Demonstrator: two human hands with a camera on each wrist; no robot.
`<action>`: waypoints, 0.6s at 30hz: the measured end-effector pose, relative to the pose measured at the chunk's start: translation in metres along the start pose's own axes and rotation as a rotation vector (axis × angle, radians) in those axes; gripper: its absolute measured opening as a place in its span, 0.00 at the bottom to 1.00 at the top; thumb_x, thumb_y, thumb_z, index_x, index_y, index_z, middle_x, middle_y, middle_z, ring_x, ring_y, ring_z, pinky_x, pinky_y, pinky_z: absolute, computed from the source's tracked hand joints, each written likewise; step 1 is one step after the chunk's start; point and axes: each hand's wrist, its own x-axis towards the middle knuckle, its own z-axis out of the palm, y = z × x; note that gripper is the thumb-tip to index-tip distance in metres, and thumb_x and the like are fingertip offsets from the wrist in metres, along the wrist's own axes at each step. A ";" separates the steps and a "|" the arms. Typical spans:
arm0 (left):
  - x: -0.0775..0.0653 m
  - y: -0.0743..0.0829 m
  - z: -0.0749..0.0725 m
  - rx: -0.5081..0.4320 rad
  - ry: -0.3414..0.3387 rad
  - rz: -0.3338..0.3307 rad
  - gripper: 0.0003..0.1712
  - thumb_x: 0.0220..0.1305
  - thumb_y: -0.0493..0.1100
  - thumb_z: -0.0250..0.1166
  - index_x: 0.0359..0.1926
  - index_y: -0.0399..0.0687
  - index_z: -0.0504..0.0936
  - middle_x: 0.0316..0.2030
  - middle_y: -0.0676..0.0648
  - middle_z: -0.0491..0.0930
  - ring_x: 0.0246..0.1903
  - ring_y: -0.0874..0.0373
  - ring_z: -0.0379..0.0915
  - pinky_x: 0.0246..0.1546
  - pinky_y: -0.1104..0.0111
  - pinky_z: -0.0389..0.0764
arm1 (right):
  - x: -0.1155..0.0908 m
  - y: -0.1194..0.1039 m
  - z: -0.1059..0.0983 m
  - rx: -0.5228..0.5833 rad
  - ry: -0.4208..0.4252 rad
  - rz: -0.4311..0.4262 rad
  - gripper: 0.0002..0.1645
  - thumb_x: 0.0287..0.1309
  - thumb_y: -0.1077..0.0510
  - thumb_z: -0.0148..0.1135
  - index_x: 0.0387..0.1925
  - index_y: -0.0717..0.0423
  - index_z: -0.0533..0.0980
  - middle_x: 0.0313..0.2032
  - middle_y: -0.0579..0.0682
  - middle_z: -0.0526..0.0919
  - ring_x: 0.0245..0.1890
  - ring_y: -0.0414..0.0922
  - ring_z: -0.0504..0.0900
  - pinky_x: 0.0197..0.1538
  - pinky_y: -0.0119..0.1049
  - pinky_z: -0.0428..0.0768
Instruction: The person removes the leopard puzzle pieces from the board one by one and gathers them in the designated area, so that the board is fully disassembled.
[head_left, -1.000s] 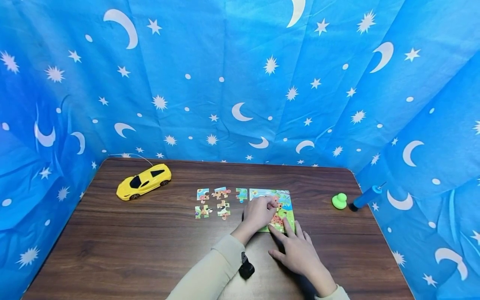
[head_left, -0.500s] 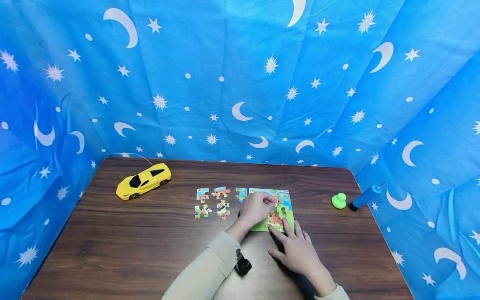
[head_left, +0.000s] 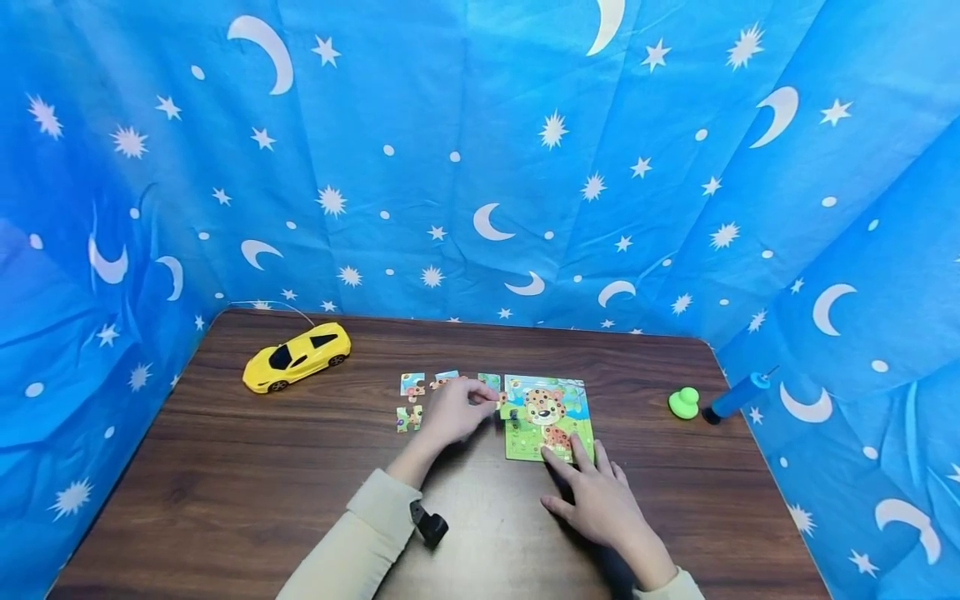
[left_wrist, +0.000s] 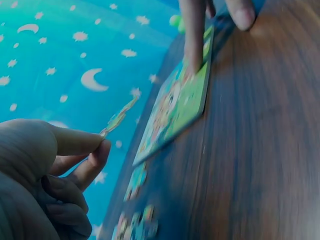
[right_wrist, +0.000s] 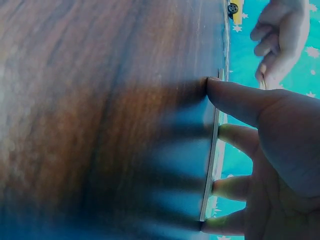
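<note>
My left hand (head_left: 452, 410) pinches a jigsaw piece (left_wrist: 120, 116) between thumb and forefinger, raised above the table. In the head view the piece overlaps the left edge of a square puzzle board (head_left: 517, 450), which shows a spotted cub on green and blue. Spread fingers of my right hand (head_left: 603, 500) rest on the board's near right part, while the thumb lies off its near edge. Loose pieces lie left of the board: one blue and green piece (head_left: 489, 381) beside it, others (head_left: 412, 383) farther left, some hidden behind my left hand.
A yellow toy car (head_left: 297, 358) stands at the back left of the brown table (head_left: 247, 500). At the right are a green knobbed object (head_left: 683, 403) and a blue cylinder with a thin metal tip (head_left: 738, 397). Blue cloth (head_left: 420, 100) hangs around the table.
My left hand has moved left off the middle of the board, pinching the jigsaw piece, so the cub picture is uncovered. My right hand keeps its place on the board.
</note>
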 end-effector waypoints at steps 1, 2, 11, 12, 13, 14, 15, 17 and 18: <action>-0.002 -0.003 -0.004 0.010 0.009 -0.012 0.03 0.68 0.49 0.72 0.38 0.59 0.91 0.38 0.58 0.87 0.41 0.60 0.83 0.38 0.62 0.78 | 0.000 0.000 0.000 -0.001 -0.004 0.002 0.43 0.64 0.32 0.66 0.77 0.36 0.67 0.77 0.65 0.58 0.74 0.75 0.54 0.62 0.76 0.63; -0.004 -0.006 -0.008 0.023 0.018 -0.018 0.03 0.68 0.49 0.72 0.38 0.59 0.91 0.41 0.57 0.87 0.44 0.59 0.83 0.37 0.62 0.78 | 0.000 -0.001 0.000 -0.005 -0.007 0.004 0.44 0.64 0.32 0.66 0.77 0.36 0.66 0.77 0.65 0.58 0.74 0.75 0.54 0.62 0.76 0.63; -0.010 -0.023 -0.018 0.107 -0.005 -0.038 0.02 0.67 0.46 0.73 0.36 0.57 0.91 0.29 0.61 0.84 0.26 0.66 0.78 0.33 0.63 0.76 | 0.002 -0.001 0.000 -0.015 -0.006 0.007 0.44 0.63 0.32 0.67 0.77 0.37 0.67 0.77 0.66 0.58 0.73 0.76 0.55 0.62 0.76 0.64; -0.010 -0.024 -0.017 0.128 -0.007 -0.037 0.02 0.67 0.46 0.72 0.36 0.58 0.91 0.29 0.62 0.83 0.27 0.67 0.77 0.34 0.63 0.77 | 0.001 -0.001 0.000 -0.016 -0.004 0.005 0.44 0.63 0.32 0.67 0.77 0.37 0.67 0.77 0.66 0.59 0.73 0.76 0.55 0.62 0.76 0.64; -0.010 -0.024 -0.016 0.147 -0.011 -0.040 0.02 0.67 0.46 0.72 0.36 0.59 0.91 0.29 0.63 0.83 0.29 0.67 0.76 0.36 0.62 0.77 | 0.001 0.000 0.000 -0.017 -0.004 0.004 0.44 0.63 0.32 0.67 0.77 0.37 0.67 0.77 0.66 0.59 0.73 0.76 0.55 0.62 0.76 0.64; -0.009 -0.025 -0.015 0.164 -0.013 -0.038 0.02 0.67 0.47 0.72 0.36 0.59 0.91 0.29 0.63 0.83 0.30 0.67 0.76 0.37 0.62 0.77 | 0.001 0.000 0.000 -0.016 -0.003 0.003 0.44 0.63 0.32 0.67 0.77 0.37 0.67 0.77 0.66 0.59 0.73 0.76 0.55 0.62 0.76 0.64; -0.009 -0.026 -0.013 0.176 -0.014 -0.040 0.02 0.67 0.47 0.72 0.36 0.59 0.91 0.29 0.63 0.83 0.30 0.67 0.77 0.38 0.62 0.77 | 0.000 0.000 0.001 -0.018 -0.001 0.002 0.44 0.63 0.32 0.67 0.77 0.37 0.67 0.77 0.66 0.59 0.73 0.76 0.55 0.62 0.75 0.64; -0.008 -0.027 -0.011 0.190 -0.017 -0.039 0.03 0.67 0.47 0.72 0.36 0.58 0.91 0.30 0.62 0.83 0.31 0.66 0.77 0.39 0.61 0.77 | 0.000 0.000 0.001 -0.018 0.002 0.001 0.44 0.63 0.32 0.67 0.76 0.37 0.68 0.77 0.66 0.59 0.73 0.76 0.56 0.62 0.75 0.64; -0.008 -0.028 -0.010 0.191 -0.017 -0.036 0.03 0.68 0.47 0.72 0.36 0.57 0.91 0.30 0.62 0.83 0.31 0.66 0.78 0.38 0.61 0.77 | 0.000 0.000 0.001 -0.019 0.002 0.003 0.44 0.63 0.32 0.67 0.76 0.37 0.68 0.77 0.66 0.59 0.73 0.75 0.56 0.62 0.75 0.64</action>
